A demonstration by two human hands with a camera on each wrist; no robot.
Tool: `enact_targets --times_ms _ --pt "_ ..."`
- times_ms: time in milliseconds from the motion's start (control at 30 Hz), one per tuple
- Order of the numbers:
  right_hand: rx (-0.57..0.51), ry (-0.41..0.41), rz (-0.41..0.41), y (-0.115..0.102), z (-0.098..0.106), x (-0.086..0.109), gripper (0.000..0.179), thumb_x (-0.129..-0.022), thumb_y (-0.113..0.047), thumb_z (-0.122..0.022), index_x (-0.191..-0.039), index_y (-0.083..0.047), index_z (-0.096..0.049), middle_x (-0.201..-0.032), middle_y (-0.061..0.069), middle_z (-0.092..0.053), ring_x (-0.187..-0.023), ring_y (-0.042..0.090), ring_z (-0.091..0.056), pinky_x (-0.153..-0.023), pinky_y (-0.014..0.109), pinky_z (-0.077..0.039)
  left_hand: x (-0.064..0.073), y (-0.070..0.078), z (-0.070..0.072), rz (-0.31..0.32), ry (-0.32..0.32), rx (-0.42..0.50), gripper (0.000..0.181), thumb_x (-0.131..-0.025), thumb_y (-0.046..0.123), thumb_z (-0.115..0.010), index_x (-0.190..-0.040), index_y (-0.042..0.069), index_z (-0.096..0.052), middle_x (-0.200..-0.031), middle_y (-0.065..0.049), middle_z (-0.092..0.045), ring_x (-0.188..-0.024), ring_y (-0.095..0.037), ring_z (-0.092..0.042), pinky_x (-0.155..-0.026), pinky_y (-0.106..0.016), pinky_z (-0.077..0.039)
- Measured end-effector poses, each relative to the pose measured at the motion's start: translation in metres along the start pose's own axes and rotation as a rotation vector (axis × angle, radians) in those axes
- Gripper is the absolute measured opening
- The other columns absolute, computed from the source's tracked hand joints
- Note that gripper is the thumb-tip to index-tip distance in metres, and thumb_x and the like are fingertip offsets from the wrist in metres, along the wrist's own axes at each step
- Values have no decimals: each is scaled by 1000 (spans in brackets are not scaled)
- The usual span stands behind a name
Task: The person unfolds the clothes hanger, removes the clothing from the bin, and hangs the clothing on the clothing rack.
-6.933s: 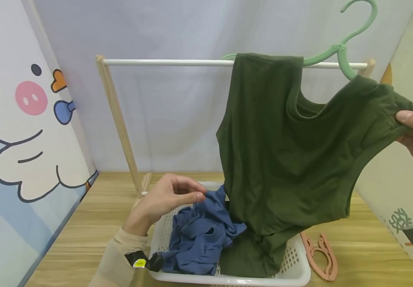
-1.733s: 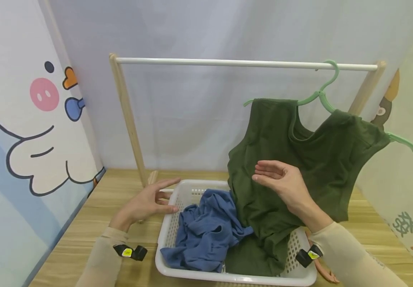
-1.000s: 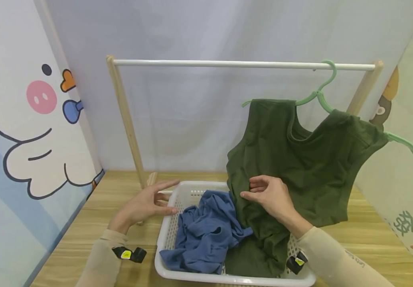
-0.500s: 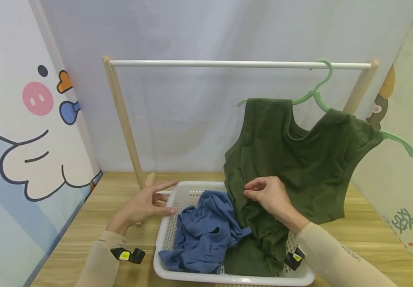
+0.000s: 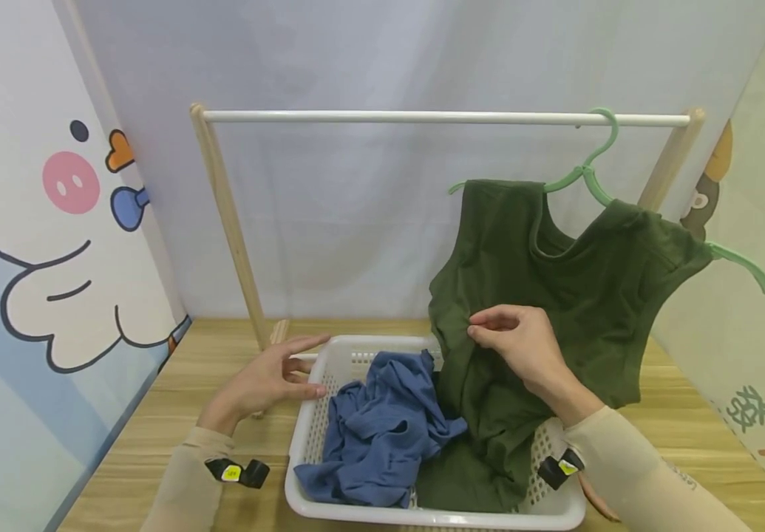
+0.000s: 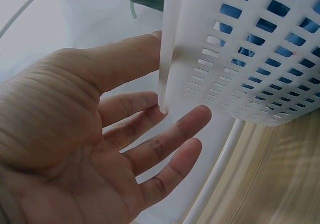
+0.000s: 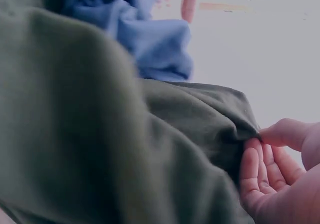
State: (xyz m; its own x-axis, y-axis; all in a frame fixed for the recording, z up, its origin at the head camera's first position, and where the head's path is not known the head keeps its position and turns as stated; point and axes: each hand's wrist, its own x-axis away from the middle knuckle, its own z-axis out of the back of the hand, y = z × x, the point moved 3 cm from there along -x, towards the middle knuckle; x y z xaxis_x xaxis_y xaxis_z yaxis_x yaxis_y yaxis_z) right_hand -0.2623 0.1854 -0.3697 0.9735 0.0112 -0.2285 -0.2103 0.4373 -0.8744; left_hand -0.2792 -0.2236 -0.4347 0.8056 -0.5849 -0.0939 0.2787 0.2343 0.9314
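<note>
A dark green sleeveless top (image 5: 582,295) hangs from a light green clothes hanger (image 5: 585,174) hooked over the white rail; its lower part lies bunched in the white basket (image 5: 296,458). My right hand (image 5: 522,343) pinches a fold at the top's left side between thumb and fingertips, and the right wrist view shows the dark fabric (image 7: 190,119) drawn out to that hand (image 7: 280,179). At the basket's left rim, my left hand (image 5: 269,380) rests with relaxed, spread fingers, its thumb against the rim (image 6: 170,49) in the left wrist view. Crumpled blue clothing (image 5: 382,436) fills the basket's left half.
The rack has a white rail (image 5: 382,117) on wooden posts (image 5: 229,222), standing on a wood-grain table (image 5: 176,377). A pinkish folded hanger (image 5: 598,502) shows partly behind the right forearm. Printed cartoon panels (image 5: 69,258) stand at both sides, with pale cloth behind.
The right hand let go of the top's shoulder and now pinches its side, lifting it slightly up and right. The hanger went onto the rail. The left hand moved from the blue cloth to the rim.
</note>
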Motion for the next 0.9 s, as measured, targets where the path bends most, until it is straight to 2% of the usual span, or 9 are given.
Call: enact_targets --times_ms 167,300,567,700,900 --pt "7 39 35 -19 24 -10 25 -101 -22 -87 -117 -4 -85 -105 5 -83 -89 15 -76 -86 23 -60 0 0 0 -7 3 -16 95 -98 10 -88 -174 3 -32 -172 -32 -37 -134 -51 -67 -95 -41 -67" --pt "23 68 61 -35 46 -19 30 -102 -27 -85 -121 -4 -84 -104 -4 -82 -90 13 -75 -86 22 -60 0 -1 -1 -11 7 -23 94 -98 10 -88 -174 3 -33 -173 -31 -35 -135 -50 -66 -95 -40 -66" --pt "-60 183 105 -58 82 -40 29 -101 -21 -86 -122 0 -83 -95 -16 -81 -87 10 -75 -84 24 -63 0 -2 1 5 13 -18 95 -97 8 -88 -174 5 -34 -171 -30 -39 -133 -50 -68 -94 -39 -67" --pt "-72 251 109 -59 92 -49 29 -102 -19 -85 -122 1 -83 -91 -19 -81 -83 9 -76 -82 22 -64 0 -2 2 4 16 -23 95 -97 9 -89 -175 6 -34 -171 -29 -40 -134 -50 -67 -95 -39 -66" --pt "-110 256 47 -41 95 -54 28 -102 -14 -83 -125 2 -82 -89 -20 -80 -84 9 -77 -82 19 -63 0 -2 1 1 15 -34 94 -98 9 -88 -174 6 -35 -172 -28 -39 -134 -48 -67 -96 -37 -66"
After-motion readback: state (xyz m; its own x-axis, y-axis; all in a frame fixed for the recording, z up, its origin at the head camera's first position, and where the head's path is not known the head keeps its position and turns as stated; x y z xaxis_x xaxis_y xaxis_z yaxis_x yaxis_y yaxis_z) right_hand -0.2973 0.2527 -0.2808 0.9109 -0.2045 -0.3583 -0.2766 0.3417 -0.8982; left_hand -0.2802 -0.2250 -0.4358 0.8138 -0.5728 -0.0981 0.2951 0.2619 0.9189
